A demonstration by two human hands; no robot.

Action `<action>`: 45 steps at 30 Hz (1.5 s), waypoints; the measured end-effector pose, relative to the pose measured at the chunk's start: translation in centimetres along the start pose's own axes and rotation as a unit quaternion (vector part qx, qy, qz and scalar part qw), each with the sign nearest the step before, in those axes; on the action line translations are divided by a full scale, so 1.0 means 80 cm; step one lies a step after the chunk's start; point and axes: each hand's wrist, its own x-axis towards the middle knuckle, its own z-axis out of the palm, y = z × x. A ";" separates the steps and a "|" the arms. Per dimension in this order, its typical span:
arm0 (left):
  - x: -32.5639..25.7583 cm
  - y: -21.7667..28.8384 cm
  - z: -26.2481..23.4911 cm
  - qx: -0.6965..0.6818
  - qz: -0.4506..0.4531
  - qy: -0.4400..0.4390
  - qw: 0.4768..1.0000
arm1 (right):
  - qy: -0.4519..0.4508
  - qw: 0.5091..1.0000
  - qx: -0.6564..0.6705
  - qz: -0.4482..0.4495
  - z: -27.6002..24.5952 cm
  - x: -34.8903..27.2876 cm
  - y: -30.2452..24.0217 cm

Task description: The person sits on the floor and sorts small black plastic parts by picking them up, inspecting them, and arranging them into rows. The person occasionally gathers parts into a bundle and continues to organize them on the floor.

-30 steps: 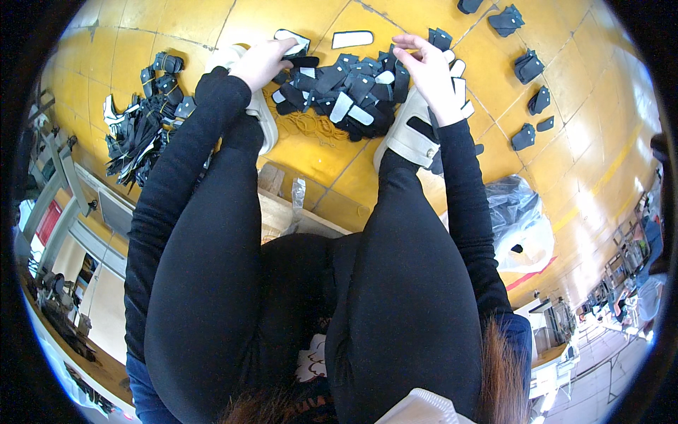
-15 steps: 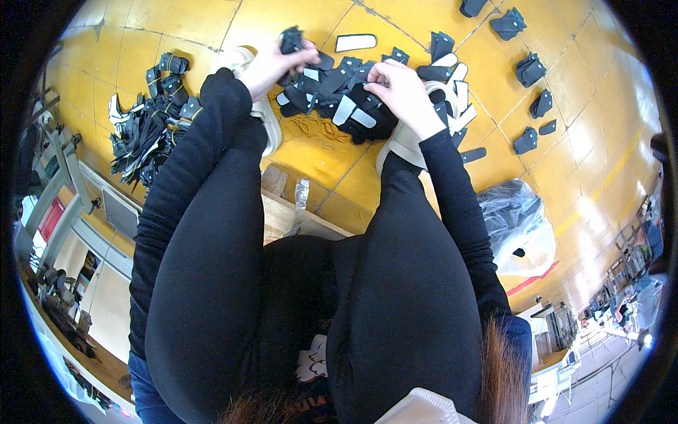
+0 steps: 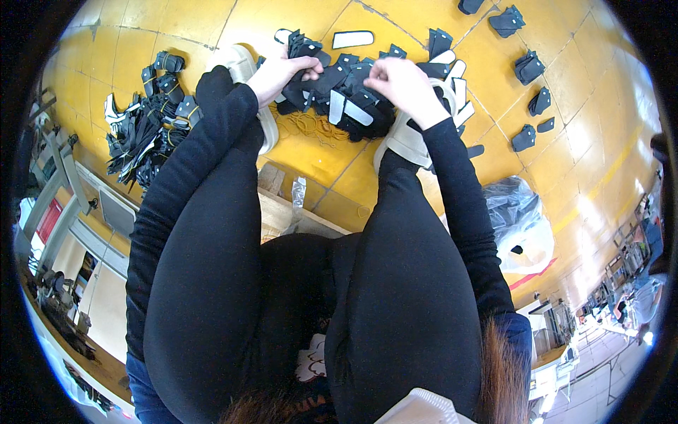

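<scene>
My left hand (image 3: 279,78) is closed at the left end of a loose heap of flat black cut pieces (image 3: 342,81). A small fanned bundle of black pieces (image 3: 304,46) sticks out beyond its curled fingers, seemingly held there. My right hand (image 3: 399,83) is over the right part of the heap, its thumb and fingers pinched together. Whatever lies between those fingertips is too small to make out. Two black pieces with pale faces (image 3: 358,114) lie on the near side of the heap, between the hands.
Yellow cords (image 3: 314,128) lie on the tiled floor below the heap. Banded black bundles (image 3: 159,120) are piled at left. Several small black stacks (image 3: 528,67) stand at right, above a clear plastic bag (image 3: 519,226). My pale shoes (image 3: 409,145) flank the heap.
My left hand has come down slightly and its bundle now appears more fanned, beside a white-faced piece. My right hand stays pinched over the heap, almost in place.
</scene>
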 end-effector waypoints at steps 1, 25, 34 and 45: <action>0.001 -0.006 -0.004 0.005 -0.003 -0.005 1.000 | 0.003 0.998 -0.066 -0.019 0.005 -0.008 -0.001; -0.014 0.006 0.015 -0.060 -0.008 0.033 0.998 | 0.028 0.989 0.140 0.048 0.014 -0.023 0.014; -0.013 0.001 0.015 -0.050 -0.023 0.020 0.998 | 0.050 0.997 -0.051 0.008 0.036 -0.042 -0.030; -0.013 -0.002 0.012 -0.053 -0.020 0.020 0.998 | 0.074 0.954 0.270 0.103 0.047 -0.025 -0.006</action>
